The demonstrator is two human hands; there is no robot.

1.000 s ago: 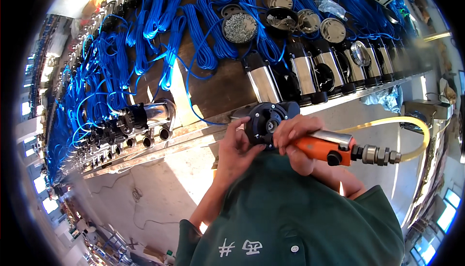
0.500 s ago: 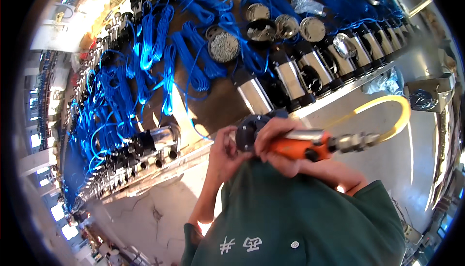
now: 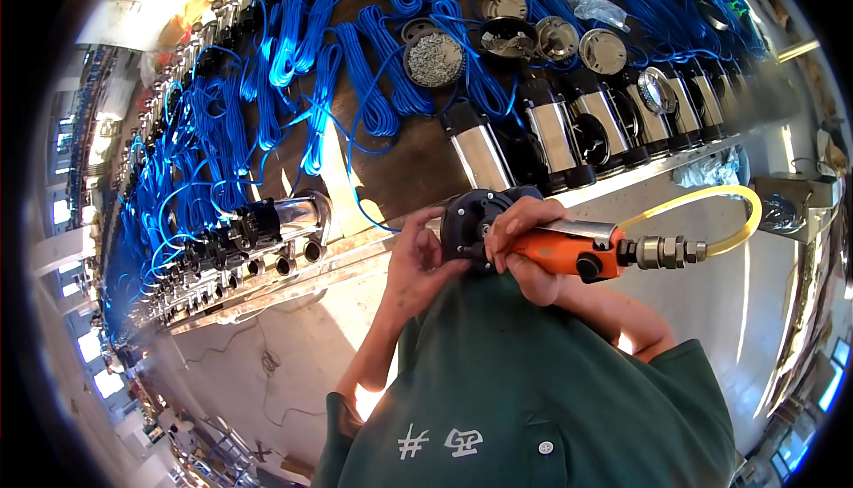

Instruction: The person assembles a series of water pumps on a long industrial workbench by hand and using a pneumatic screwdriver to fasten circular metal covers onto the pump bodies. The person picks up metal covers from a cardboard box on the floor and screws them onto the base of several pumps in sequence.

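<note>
My right hand (image 3: 524, 244) grips an orange air screwdriver (image 3: 577, 253) whose tip meets a round black pump end cap (image 3: 471, 222). My left hand (image 3: 418, 261) holds that black cap from the left side, close against my green shirt. A yellow air hose (image 3: 720, 213) loops from the tool's metal fitting out to the right. The cap sits on a pump body that my hands mostly hide.
A long workbench (image 3: 373, 177) carries rows of steel pump bodies (image 3: 551, 137) and several coils of blue cable (image 3: 302, 62). Round metal dishes (image 3: 604, 48), one holding small screws (image 3: 434, 57), stand at the back. Another pump (image 3: 275, 217) lies at the left edge. Concrete floor (image 3: 267, 337) lies below.
The view has shifted, so the bench has slid and tilted in the picture. My hands keep the same hold on the tool and the black cap.
</note>
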